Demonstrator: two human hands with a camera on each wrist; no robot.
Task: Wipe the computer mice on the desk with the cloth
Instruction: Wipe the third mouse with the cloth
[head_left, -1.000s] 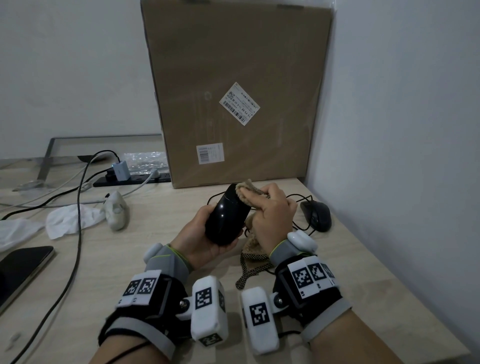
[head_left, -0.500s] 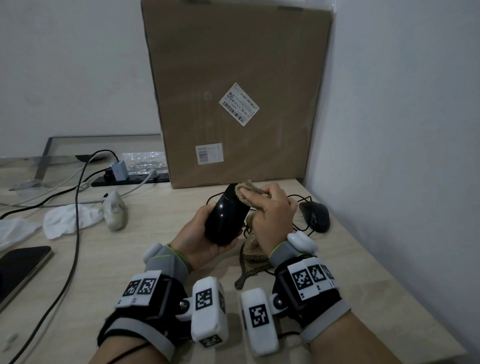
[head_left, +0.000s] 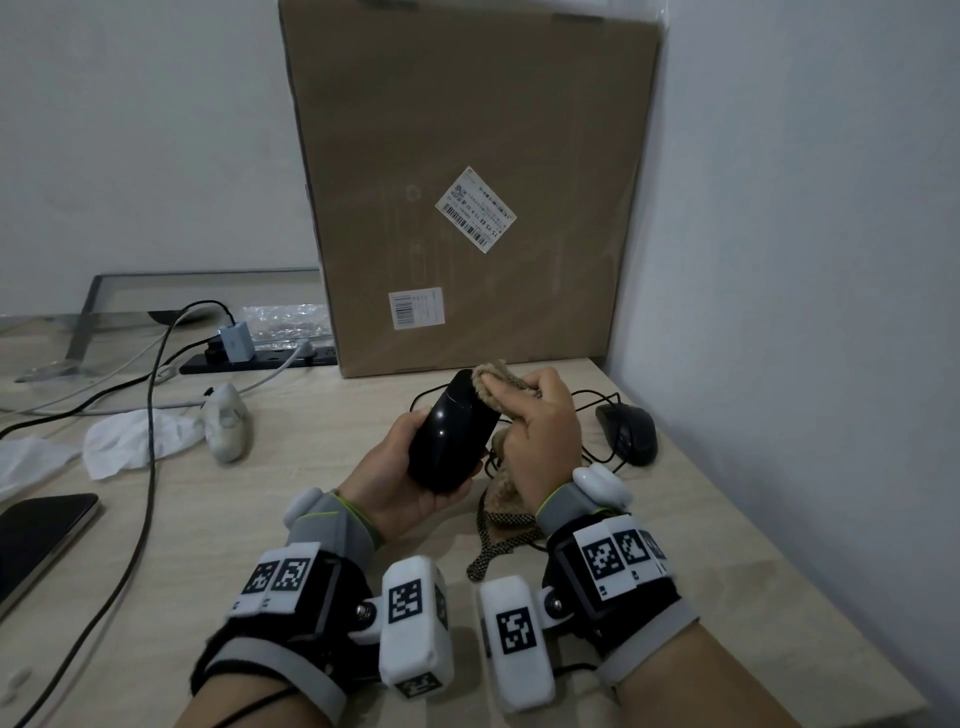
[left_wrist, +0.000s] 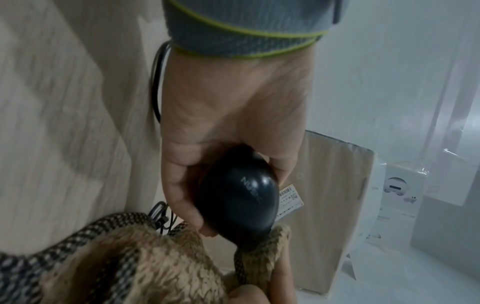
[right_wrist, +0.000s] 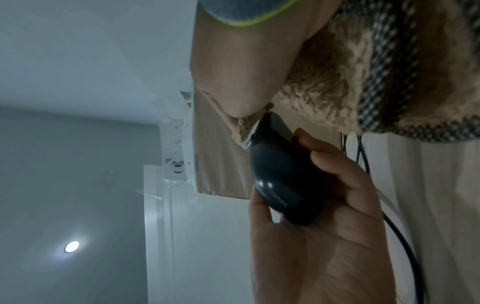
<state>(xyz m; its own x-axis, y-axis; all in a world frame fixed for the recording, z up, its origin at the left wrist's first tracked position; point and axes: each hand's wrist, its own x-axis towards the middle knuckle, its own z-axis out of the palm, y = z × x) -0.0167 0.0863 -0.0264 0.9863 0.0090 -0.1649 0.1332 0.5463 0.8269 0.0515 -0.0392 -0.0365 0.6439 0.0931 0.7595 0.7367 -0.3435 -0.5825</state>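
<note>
Your left hand (head_left: 405, 483) is curled around a glossy black mouse (head_left: 451, 435), lifted clear of the wooden desk (head_left: 260, 519) and tipped with its nose pointing to about 1 o'clock. Thumb on one flank, fingers wrapped round the other; the left wrist view shows the mouse's rounded rear seated in your palm, with faint lettering on its back.

Your right hand (head_left: 540, 441) is closed on a tan fleecy cloth (head_left: 498, 375) with a dark checked edge. The fingers bunch the cloth against the front end of the mouse, at its 1 o'clock tip. The rest of the cloth hangs down under your right palm, and its checked trim trails onto the desk at roughly 6 o'clock from the mouse.

A second black mouse (head_left: 626, 432), this one wired, sits on the desk at 3 o'clock from your hands, close to the right wall, with its cable (head_left: 597, 400) looped behind your right hand. A white mouse (head_left: 227, 426) lies at 9 o'clock, touching a crumpled white tissue (head_left: 140, 439). A large cardboard box (head_left: 467, 182) stands upright at 12 o'clock. A black power strip (head_left: 260, 356) lies at 10 o'clock, and a dark phone (head_left: 36, 540) rests at the desk's left edge.
</note>
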